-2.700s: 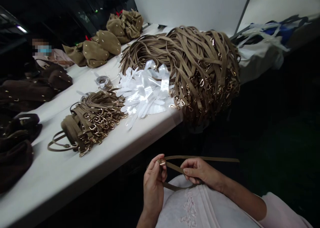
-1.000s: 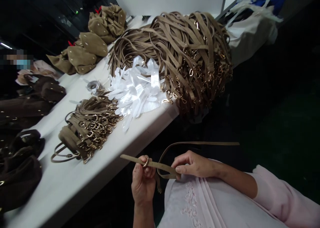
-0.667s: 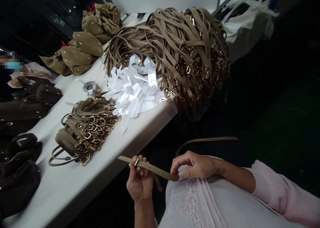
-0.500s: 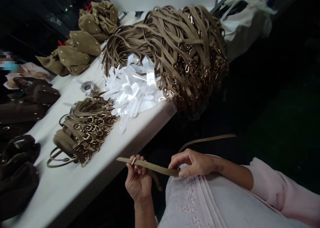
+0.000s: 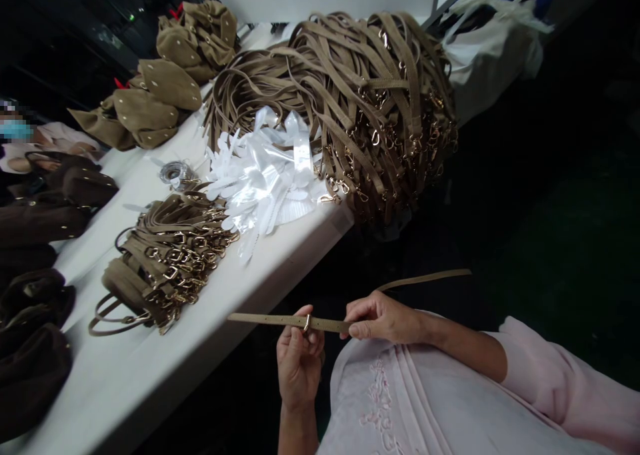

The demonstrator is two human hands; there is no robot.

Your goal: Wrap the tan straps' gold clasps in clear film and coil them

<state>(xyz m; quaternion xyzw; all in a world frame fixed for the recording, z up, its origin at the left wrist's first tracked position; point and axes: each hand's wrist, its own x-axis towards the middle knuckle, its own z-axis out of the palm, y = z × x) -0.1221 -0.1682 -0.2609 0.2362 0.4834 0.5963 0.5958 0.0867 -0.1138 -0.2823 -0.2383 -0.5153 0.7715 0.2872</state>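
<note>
The left hand (image 5: 299, 362) pinches a thin tan suede strap (image 5: 265, 319) at its small gold metal ring (image 5: 307, 322); the right hand (image 5: 383, 317) grips the same strap just beside it, above the lap, near the white surface (image 5: 150, 368) edge.

co-worker's face (image 5: 11, 127) blurred, dark bags (image 5: 30, 348) cropped

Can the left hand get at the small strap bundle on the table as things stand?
Probably, but not freely. The small strap bundle lies in the open near the table edge with nothing between. The left hand is pinching the strap at its buckle, so it would have to let go first.
</note>
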